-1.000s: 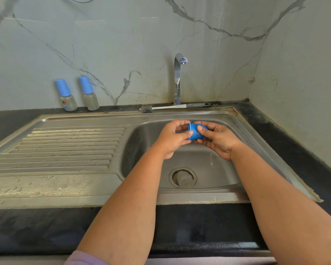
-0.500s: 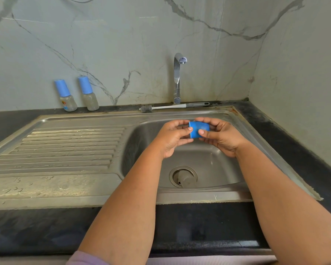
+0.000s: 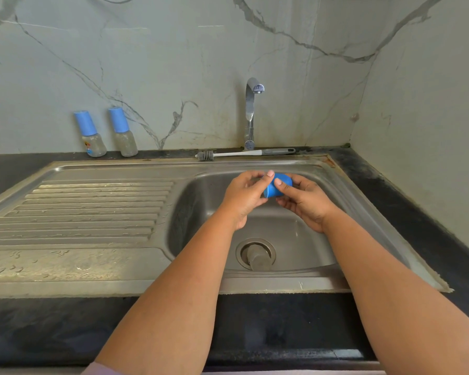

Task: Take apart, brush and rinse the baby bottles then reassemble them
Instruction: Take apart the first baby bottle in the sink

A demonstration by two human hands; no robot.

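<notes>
Blue-capped baby bottles [image 3: 90, 135] and [image 3: 123, 132] stand assembled on the black desk [image 3: 16, 165] at far left, against the wall. A bottle brush [image 3: 244, 153] lies behind the steel sink [image 3: 322, 174], near the dry tap [image 3: 251, 112]. Over the basin, the left hand [image 3: 245, 196] and right hand [image 3: 303, 201] each pinch a blue bottle cap [image 3: 278, 184]. The step appears to be washing the cap; next likely calls for water or brush.

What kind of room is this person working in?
Most likely a home kitchen: a steel sink with a ribbed drainboard set in a dark counter, a tap against a marble-look wall, and two baby bottles beside a bottle brush.
</notes>
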